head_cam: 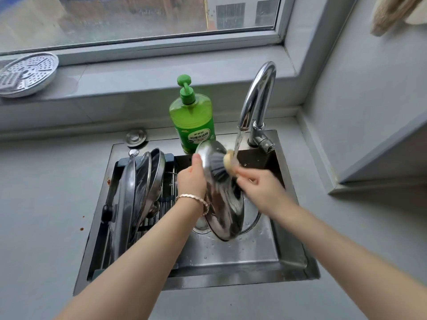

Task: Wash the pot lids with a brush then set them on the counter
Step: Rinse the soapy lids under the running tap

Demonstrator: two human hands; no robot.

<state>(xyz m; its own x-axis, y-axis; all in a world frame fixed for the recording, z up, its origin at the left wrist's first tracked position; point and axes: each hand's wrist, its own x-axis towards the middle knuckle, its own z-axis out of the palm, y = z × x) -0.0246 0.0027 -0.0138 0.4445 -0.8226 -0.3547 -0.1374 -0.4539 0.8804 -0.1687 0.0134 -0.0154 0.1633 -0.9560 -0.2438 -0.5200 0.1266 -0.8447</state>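
My left hand (193, 179) grips the upper rim of a steel pot lid (225, 211), held on edge over the sink (231, 257). My right hand (258, 188) holds a brush (220, 168) with dark bristles and a pale wooden head, and the bristles press against the lid's face. Water runs from the tap (256, 100) onto the brush head. The brush and lid are blurred. Three more lids (138, 192) stand on edge in a drying rack (166, 199) in the left half of the sink.
A green dish soap bottle (193, 116) stands behind the sink. A perforated steamer plate (25, 75) lies on the window sill at the far left. Grey counter (41, 204) surrounds the sink. A sink plug (136, 136) rests at the back rim.
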